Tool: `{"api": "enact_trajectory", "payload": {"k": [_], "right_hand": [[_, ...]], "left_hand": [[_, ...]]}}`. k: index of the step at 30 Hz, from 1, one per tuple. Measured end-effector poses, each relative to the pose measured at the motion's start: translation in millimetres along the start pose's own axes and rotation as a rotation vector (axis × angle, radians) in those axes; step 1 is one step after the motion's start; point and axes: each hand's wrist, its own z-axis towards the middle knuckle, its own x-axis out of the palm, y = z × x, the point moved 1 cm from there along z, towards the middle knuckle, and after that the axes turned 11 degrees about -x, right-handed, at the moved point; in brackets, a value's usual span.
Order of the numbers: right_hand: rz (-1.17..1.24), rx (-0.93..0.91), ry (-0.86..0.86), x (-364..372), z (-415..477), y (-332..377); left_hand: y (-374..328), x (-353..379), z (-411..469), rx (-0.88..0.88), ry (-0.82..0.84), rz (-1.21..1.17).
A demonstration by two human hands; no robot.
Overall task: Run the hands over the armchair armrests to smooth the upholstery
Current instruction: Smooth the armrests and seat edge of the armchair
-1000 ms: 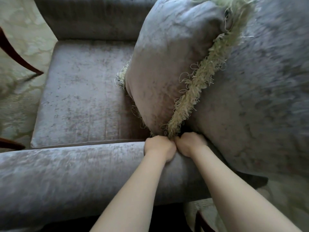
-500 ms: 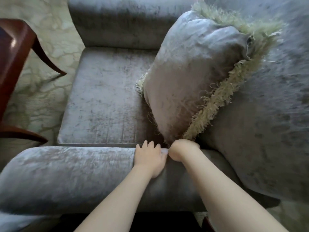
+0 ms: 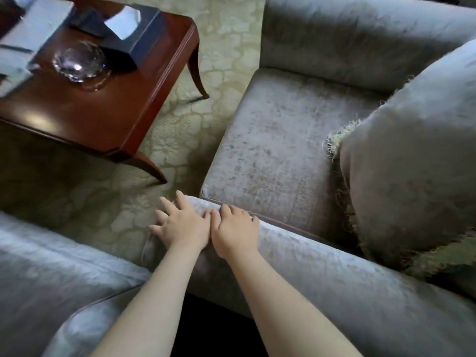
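Observation:
A grey velvet armchair fills the right half of the head view, with its near armrest (image 3: 334, 269) running from the centre toward the lower right. My left hand (image 3: 181, 224) lies flat with fingers spread on the rounded front end of that armrest. My right hand (image 3: 235, 228) rests palm down right beside it, touching it, fingers slightly curled over the armrest's inner edge. Both hands hold nothing. The seat cushion (image 3: 278, 140) lies beyond them, and the far armrest (image 3: 360, 39) is at the top.
A fringed grey throw pillow (image 3: 412, 161) leans against the chair back at right. A dark wooden side table (image 3: 98, 99) with a glass bowl (image 3: 79, 63) and a tissue box (image 3: 128, 29) stands at upper left on patterned carpet (image 3: 219, 47). Another grey upholstered piece (image 3: 51, 274) sits at lower left.
Both hands have slid along the near armrest from the pillow end to its front end, and opened from fists to flat palms. The view has swung left, revealing the table.

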Motion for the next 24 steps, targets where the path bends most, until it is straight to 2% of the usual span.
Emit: {"api": "enact_trajectory", "payload": {"k": [3,5,10,12,14,18,24], "right_hand": [[-0.023,0.074,0.005,3.4,5.5,-8.2],[-0.064,0.062,0.049,2.7,8.1,-13.3],[0.006,0.015,0.321,-26.3,-1.2,-26.3],[0.068,0.047,0.354,-43.6,-15.3,-28.5],[0.082,0.072,0.322,-64.1,-33.0,-30.2],[-0.070,0.073,0.261,-130.9,-64.2,-52.6],[-0.266,0.146,0.037,-282.7,-116.2,-143.8]], "left_hand": [[-6.9,-1.5,9.1,-0.072,-0.016,-0.024],[-6.7,1.2,14.1,-0.083,-0.016,-0.018],[2.2,-6.7,9.4,0.006,0.019,0.041],[-0.5,-15.4,-1.7,0.018,0.067,0.112],[-10.4,-21.8,-25.9,0.097,0.066,0.156],[-58.3,-39.2,-102.5,0.324,0.030,0.092],[-166.6,-98.2,-213.5,0.566,0.022,-0.042]]}}
